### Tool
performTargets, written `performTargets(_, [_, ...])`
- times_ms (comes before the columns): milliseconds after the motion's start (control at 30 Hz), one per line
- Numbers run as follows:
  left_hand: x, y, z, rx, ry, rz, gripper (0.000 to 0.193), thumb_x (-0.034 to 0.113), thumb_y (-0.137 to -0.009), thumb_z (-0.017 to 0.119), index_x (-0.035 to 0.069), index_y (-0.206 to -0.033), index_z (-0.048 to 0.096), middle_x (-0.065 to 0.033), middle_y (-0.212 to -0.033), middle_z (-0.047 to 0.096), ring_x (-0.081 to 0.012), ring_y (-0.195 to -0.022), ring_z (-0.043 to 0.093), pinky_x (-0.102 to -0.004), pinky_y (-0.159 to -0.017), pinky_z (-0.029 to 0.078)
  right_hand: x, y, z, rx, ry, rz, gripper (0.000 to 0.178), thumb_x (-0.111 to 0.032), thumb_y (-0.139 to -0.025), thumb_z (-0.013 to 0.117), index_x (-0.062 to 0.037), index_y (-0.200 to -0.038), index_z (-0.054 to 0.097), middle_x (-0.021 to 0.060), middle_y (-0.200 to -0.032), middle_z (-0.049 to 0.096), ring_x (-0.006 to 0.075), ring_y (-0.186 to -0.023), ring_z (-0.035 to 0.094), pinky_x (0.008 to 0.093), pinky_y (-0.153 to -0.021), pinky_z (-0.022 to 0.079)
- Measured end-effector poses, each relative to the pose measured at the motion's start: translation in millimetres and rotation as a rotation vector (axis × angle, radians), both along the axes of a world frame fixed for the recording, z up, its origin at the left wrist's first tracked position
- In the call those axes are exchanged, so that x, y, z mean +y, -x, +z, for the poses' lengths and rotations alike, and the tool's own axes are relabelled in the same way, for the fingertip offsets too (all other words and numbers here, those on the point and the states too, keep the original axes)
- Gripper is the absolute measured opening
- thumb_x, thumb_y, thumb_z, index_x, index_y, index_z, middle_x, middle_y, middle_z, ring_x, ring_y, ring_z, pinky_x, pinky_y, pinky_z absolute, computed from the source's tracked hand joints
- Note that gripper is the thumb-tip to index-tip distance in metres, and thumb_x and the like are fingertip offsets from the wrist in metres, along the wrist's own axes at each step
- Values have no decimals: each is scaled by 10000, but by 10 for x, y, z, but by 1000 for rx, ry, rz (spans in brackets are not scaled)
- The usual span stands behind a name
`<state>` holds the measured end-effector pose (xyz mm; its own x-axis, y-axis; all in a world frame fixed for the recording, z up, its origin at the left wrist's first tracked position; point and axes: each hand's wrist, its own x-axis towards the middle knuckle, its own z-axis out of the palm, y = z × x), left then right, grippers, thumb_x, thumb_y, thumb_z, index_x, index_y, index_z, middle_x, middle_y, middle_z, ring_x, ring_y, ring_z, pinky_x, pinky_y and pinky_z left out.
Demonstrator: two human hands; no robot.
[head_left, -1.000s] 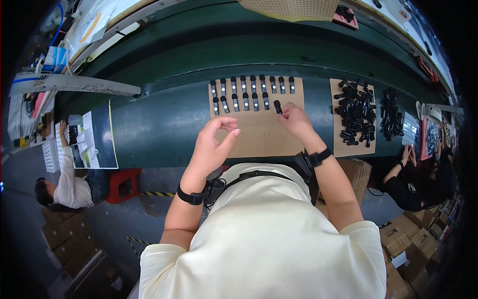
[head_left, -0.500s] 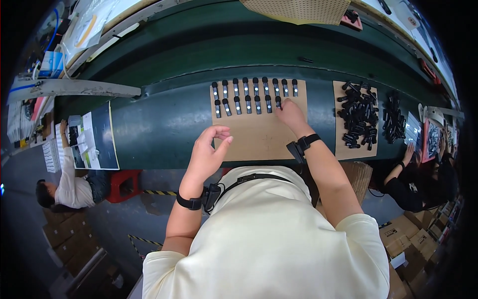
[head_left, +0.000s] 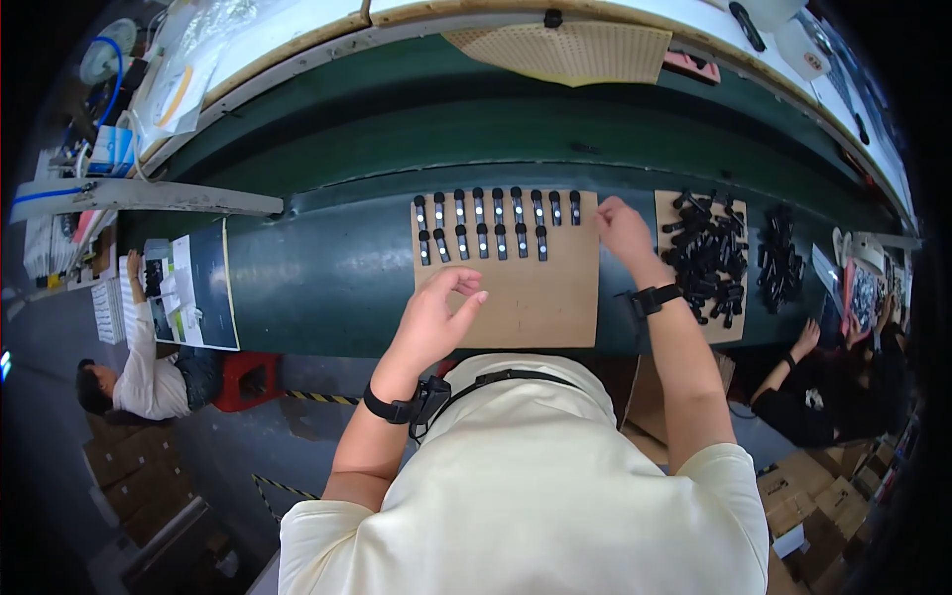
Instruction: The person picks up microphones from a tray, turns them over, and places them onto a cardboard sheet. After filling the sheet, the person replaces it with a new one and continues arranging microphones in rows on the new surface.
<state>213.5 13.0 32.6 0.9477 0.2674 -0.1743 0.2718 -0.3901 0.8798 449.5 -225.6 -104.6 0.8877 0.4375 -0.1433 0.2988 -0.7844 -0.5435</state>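
Two rows of small black lapel microphones (head_left: 498, 206) lie on a brown cardboard sheet (head_left: 526, 307). Each has a round dark foam head, and most show a pale dot on the body. Over the left part of the sheet, below the second row, hovers my left hand (head_left: 441, 307), its thumb apart from loosely bent fingers and nothing in it. My right hand (head_left: 625, 236) is at the sheet's right edge, beside the top row's end. Its fingers are curled together, and no microphone shows in them.
A heap of similar black pieces (head_left: 704, 258) covers another cardboard sheet on the right, with more black pieces (head_left: 781, 260) beyond it. A metal arm (head_left: 149, 201) crosses at left. Two other people sit at the far left and far right. A shelf edge runs along the back.
My right hand has left the last microphone of the second row and moved right to the sheet's edge. That microphone now lies uncovered. The view has shifted slightly.
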Motion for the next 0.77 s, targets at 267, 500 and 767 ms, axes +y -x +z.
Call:
performTargets(267, [-260, -72, 135, 66, -158, 29, 236, 129, -863, 667, -8, -1048, 619, -156, -998, 666, -271, -934, 657, -354, -831, 509, 199, -1016, -199, -224, -83, 303, 263, -113, -795, 683, -64, -1046, 621, 147, -1045, 602, 347, -1030, 574, 408, -889, 484])
performTargets(500, [-343, 79, 182, 86, -283, 162, 264, 172, -862, 672, 0, -1053, 618, -160, -989, 665, -306, -936, 647, -386, -833, 505, 571, -1493, -599, -154, 58, 387, 398, -141, -763, 732, -79, -1133, 600, 143, -1164, 557, 352, -1124, 518, 423, -972, 446])
performTargets(767, [-460, 131, 222, 206, -256, 202, 293, 218, -875, 664, 6, -1073, 626, -178, -1057, 660, -313, -993, 637, -404, -872, 495, 782, -1775, -806, 109, 150, 451, 432, -136, -717, 778, -67, -1102, 594, 171, -1154, 552, 343, -1158, 509, 374, -1003, 433])
